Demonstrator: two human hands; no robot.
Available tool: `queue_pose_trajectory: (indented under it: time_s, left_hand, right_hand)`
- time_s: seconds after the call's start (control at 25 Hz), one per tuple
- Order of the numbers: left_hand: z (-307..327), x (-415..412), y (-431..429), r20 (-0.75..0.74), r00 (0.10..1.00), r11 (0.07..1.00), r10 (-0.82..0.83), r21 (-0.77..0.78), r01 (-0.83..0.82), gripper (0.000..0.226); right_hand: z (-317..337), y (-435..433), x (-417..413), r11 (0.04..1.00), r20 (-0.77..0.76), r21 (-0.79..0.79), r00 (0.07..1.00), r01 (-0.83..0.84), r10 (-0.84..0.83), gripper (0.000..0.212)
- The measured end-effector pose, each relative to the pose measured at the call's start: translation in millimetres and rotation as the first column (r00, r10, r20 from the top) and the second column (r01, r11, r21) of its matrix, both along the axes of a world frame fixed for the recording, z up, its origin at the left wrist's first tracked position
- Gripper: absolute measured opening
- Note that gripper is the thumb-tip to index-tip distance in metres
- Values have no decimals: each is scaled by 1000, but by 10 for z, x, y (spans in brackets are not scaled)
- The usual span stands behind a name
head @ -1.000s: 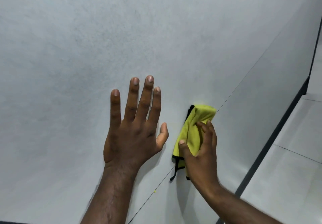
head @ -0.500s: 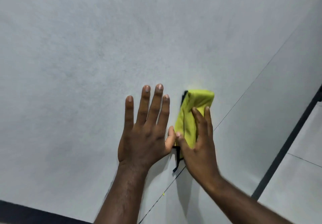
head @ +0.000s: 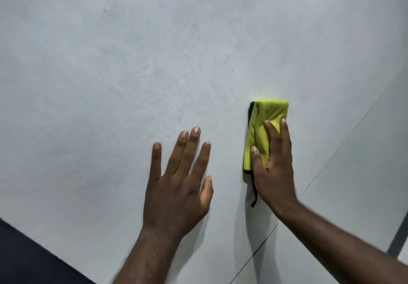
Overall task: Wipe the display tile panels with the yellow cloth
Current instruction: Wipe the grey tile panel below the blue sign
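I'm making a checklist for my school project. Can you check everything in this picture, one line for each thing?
Surface: grey tile panel, matte, with a thin seam running diagonally at the right.
Job's things: yellow cloth, folded, black edging, lying against the panel.
Clutter: nothing seen.
Hands: left hand flat on the panel, fingers spread, apart from the cloth; right hand presses the cloth with straight fingers.
Cables: nothing seen.
Surroundings: dark band at bottom left; dark strip at far right.

The cloth [head: 268, 115] is pressed against the panel [head: 132, 62] by the right grip [head: 273, 173]; the left grip [head: 176, 186] is laid flat beside it.
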State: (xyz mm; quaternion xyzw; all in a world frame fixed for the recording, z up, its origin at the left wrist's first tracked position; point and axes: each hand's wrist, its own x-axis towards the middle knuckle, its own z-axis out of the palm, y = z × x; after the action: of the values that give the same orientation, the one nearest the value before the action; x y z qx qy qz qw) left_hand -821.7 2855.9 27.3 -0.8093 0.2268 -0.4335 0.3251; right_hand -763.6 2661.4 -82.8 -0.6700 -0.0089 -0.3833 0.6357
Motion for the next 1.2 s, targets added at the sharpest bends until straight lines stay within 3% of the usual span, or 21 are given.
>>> queue_pose_trajectory:
  time_s: [0.08,0.2,0.28,0.36,0.4,0.48,0.56,0.64,0.72,0.76,0.84,0.92,0.96,1.08,1.12,1.2]
  left_hand:
    - [167,-19,8,20,1000,999,17,-36,-16,78]
    - [547,-21,39,95,995,998,18,-69,-11,77]
    - [772,-34,101,128,991,998,23,-64,-15,76]
    - [918,-52,164,145,989,998,26,-57,-17,75]
    - [976,-63,194,146,989,998,32,-56,-23,75]
    - [1119,-87,275,160,986,998,41,-54,-33,76]
    - [1259,-109,327,166,985,998,43,-45,-36,76]
    - [1323,-143,404,171,984,997,43,-63,-33,77]
    - [1322,-166,469,177,983,996,41,-79,-28,77]
    - [1316,-188,522,179,983,997,33,-81,-19,77]
    - [1348,-241,623,177,984,998,17,-68,-5,77]
    - [1416,-290,672,177,984,998,13,-63,-2,77]
    - [1442,-324,690,183,983,998,18,-70,-5,78]
    - [1475,-423,799,210,977,993,25,-114,-1,79]
    - [1464,-467,863,214,976,992,31,-124,-4,80]
    - [1457,-520,989,214,976,994,32,-112,-8,81]
  right_hand:
    - [108,103,-35,999,18,-45,1000,-20,21,69]
    - [461,-3,66,925,259,-378,956,-29,135,81]
    - [785,-222,264,958,266,-287,963,29,51,82]
    - [861,-254,297,990,95,-136,995,37,-24,76]
    - [860,-177,238,983,77,-179,997,39,-26,73]
    - [1041,1,116,912,193,-407,981,52,30,68]
    - [1542,-21,173,840,389,-514,920,174,48,66]
    - [1854,-93,276,905,323,-389,946,174,-43,66]
    - [1703,-55,259,975,109,-196,990,108,-87,67]
    - [1552,81,160,967,97,-232,992,105,-84,66]
    - [1533,281,3,895,241,-427,970,130,-26,64]
    - [2021,282,43,846,424,-492,905,204,29,62]
    - [2258,227,113,862,438,-458,899,219,4,61]
    - [2269,154,169,962,207,-212,970,173,-129,61]
    - [2076,278,92,968,135,-205,984,145,-119,61]
    - [1906,587,-118,903,225,-390,969,181,-97,61]
